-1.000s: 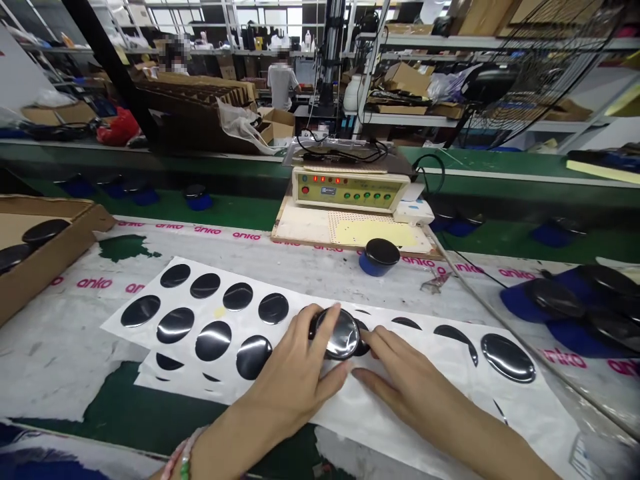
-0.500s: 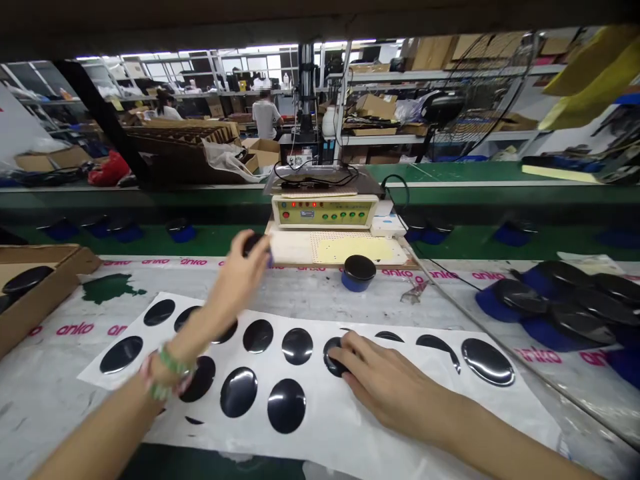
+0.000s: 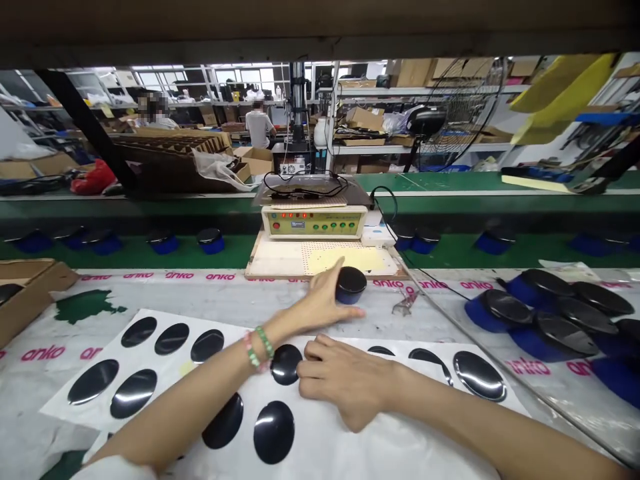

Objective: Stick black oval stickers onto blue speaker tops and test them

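Note:
My left hand (image 3: 330, 297) reaches past the sheet with thumb and fingers spread around the left side of a blue round piece with a glossy black top (image 3: 351, 285); whether it touches the piece is unclear. My right hand (image 3: 345, 377) rests on the white sheet (image 3: 370, 447), fingers curled at the right edge of a black disc (image 3: 287, 365). What its fingertips hold, if anything, is hidden. More glossy black discs (image 3: 274, 432) lie in rows on the sheet, some partly under a white layer at the right.
Several blue pieces with black tops (image 3: 553, 337) cluster at the right. A control box (image 3: 314, 223) stands beyond my hands, and a cardboard box (image 3: 30, 300) at the left. More blue pieces sit on the green belt (image 3: 240, 257). People are in the background.
My left hand has moved right from beside the wooden board to the blue piece, and the dark piece it carried is gone from it. My right hand's fingers have curled in. The view has shifted.

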Tool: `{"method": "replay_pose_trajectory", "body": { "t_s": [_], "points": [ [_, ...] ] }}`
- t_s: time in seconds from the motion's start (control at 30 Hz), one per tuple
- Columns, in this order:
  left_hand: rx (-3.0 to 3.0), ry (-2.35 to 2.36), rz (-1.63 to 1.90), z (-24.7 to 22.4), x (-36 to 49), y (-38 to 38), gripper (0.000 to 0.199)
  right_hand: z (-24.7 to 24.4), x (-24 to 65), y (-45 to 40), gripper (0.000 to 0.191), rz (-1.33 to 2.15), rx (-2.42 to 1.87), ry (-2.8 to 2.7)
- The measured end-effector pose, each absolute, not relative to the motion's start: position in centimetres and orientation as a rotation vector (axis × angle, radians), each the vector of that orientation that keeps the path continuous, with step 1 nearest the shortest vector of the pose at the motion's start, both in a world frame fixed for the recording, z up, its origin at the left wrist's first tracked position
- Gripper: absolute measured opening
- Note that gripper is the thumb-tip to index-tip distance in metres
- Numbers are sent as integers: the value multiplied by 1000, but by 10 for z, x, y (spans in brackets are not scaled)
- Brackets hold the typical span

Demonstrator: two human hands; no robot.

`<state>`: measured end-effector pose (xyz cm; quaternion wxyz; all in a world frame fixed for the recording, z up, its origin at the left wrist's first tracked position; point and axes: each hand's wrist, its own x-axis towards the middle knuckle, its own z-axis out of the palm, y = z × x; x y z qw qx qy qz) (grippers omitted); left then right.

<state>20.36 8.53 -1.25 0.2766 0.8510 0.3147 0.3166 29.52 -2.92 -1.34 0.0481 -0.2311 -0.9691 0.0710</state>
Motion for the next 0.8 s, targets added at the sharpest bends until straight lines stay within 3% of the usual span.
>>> {"method": "replay_pose_trajectory", "body": {
  "t_s": [0.1, 0.23, 0.37, 0.53, 0.8],
  "points": [
    [2133, 860, 875, -14, 207, 66, 74, -14, 297, -31, 28, 189, -738, -2947],
    [1950, 980, 986, -12, 149, 32, 61, -15, 297, -34, 25, 155, -755, -2928],
    [1891, 1153, 989, -29, 97, -4, 62, -16, 294, -31, 29, 173, -729, -2917],
    [1970, 1167, 970, -39, 93, -12, 42, -13, 292, -26, 33, 212, -692, -2938],
    [1978, 1176, 999, -37, 96, -7, 46, 4, 290, -23, 29, 174, -639, -3044]
  ]
}}
